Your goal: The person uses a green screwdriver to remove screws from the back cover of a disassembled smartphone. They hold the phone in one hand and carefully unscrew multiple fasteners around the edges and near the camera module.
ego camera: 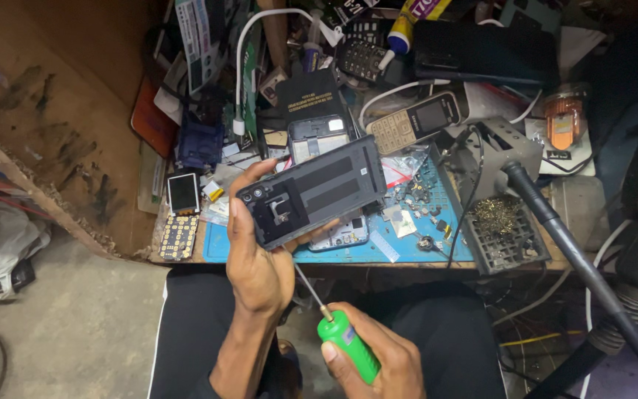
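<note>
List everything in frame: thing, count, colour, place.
dark grey phone back cover: 1, held above the bench edge
green-handled screwdriver: 1, shaft pointing up toward the cover
blue work mat: 1, on the bench, strewn with small parts
opened phone body: 1, pale, on the mat under the cover
beige keypad phone: 1, bench centre-back
small screen with keypad board: 1, bench left edge
grey soldering stand: 1, right of the mat
white cable: 1, back left
left hand: grips the cover
right hand: grips the screwdriver handle
</note>
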